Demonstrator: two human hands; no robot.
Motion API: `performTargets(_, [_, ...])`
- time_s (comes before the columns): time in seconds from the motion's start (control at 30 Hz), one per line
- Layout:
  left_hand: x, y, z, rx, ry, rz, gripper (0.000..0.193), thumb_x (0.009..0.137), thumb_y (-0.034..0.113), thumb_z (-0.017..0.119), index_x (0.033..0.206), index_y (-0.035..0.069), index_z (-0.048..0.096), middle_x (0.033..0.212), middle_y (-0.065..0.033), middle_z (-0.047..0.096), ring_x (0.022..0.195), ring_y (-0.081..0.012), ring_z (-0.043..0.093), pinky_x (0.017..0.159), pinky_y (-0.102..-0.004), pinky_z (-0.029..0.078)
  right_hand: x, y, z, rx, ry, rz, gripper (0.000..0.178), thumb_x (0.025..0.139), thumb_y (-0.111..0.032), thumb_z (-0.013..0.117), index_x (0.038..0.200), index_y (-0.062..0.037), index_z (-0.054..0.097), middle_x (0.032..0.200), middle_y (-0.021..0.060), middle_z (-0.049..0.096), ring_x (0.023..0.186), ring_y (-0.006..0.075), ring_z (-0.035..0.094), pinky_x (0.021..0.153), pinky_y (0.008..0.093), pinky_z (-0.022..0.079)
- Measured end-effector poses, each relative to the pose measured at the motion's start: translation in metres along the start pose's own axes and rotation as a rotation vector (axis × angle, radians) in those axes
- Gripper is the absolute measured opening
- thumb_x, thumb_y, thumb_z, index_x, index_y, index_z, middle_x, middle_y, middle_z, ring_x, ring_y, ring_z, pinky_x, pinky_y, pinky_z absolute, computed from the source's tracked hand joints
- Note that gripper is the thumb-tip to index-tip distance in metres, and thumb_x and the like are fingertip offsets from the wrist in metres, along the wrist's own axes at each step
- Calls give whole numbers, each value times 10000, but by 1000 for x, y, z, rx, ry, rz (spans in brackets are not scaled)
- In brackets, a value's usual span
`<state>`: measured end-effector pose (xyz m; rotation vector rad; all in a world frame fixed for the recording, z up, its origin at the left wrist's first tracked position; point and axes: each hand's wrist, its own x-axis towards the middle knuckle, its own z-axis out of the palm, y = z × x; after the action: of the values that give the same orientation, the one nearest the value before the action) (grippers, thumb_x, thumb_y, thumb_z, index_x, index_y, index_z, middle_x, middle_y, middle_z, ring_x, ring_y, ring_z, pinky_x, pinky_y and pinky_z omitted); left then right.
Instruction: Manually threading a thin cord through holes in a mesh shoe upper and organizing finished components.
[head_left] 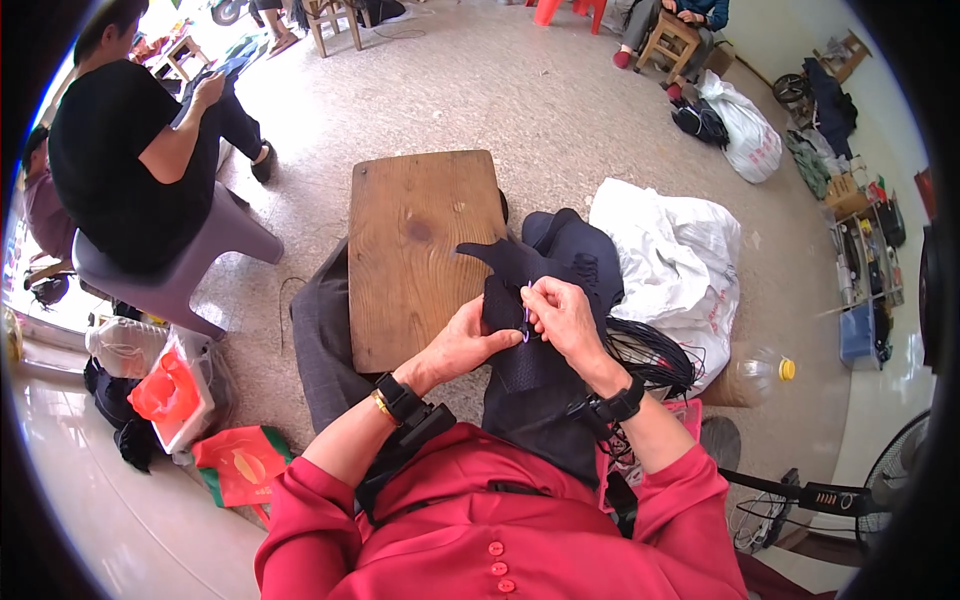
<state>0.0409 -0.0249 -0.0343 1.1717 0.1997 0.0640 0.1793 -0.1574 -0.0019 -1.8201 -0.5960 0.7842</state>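
Note:
Over my lap lies a black mesh piece (502,300) that looks like a shoe upper. My left hand (465,345) grips its near left edge, with the thumb pointing across to the right. My right hand (565,315) pinches a thin purple tool (527,318), a hook or needle by its look, upright against the mesh. The tool's lower end meets the left thumb tip; whether it pierces the material is too small to tell. Beyond my right hand, more dark uppers (585,255) are heaped on my leg, and a bundle of black cords (655,355) hangs beside them.
A wooden stool (425,260) stands against my knees. White sacks (665,260) and a clear jug with a yellow cap (750,375) lie right. A person sits left on a purple stool (215,245). A red bag (240,465) lies near left; a fan (890,480) stands near right.

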Motion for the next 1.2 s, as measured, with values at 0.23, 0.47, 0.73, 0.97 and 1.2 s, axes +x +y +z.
performTargets(0.23, [6, 1, -2, 104, 17, -83, 423, 966, 40, 715, 1345, -4, 534, 1180, -7, 652, 1054, -74, 609, 933, -282, 536, 8, 26, 11, 6, 103, -158, 272, 990, -186, 683, 795, -7, 621, 627, 10, 597, 547, 63, 548, 508, 266, 421])
performTargets(0.47, [6, 2, 1, 145, 23, -65, 448, 947, 32, 732, 1345, -17, 533, 1179, -18, 647, 1054, -86, 599, 938, -290, 535, 12, 34, 19, -89, 149, -230, 235, 962, -143, 690, 786, -7, 613, 595, 46, 571, 533, 87, 531, 511, 311, 405])
performTargets(0.73, [8, 3, 6, 124, 67, -97, 443, 927, 38, 743, 1325, -24, 557, 1162, -23, 661, 1036, -102, 612, 935, -299, 535, 16, 31, 24, -155, 224, -206, 225, 941, -132, 690, 766, -6, 625, 600, 95, 614, 516, 181, 594, 522, 366, 430])
performTargets(0.97, [6, 10, 9, 134, 75, -117, 410, 925, 23, 724, 1306, -23, 578, 1141, -17, 665, 1023, -98, 610, 933, -298, 528, 17, 23, 27, -220, 258, -173, 229, 929, -152, 693, 764, -6, 629, 614, 122, 631, 542, 237, 638, 540, 392, 453])
performTargets(1.2, [6, 10, 11, 125, 81, -96, 401, 921, 6, 710, 1300, -26, 583, 1132, -23, 667, 1016, -98, 610, 925, -291, 526, 21, 23, 31, -328, 349, -226, 236, 911, -165, 700, 747, -7, 638, 630, 150, 644, 587, 310, 670, 562, 419, 469])
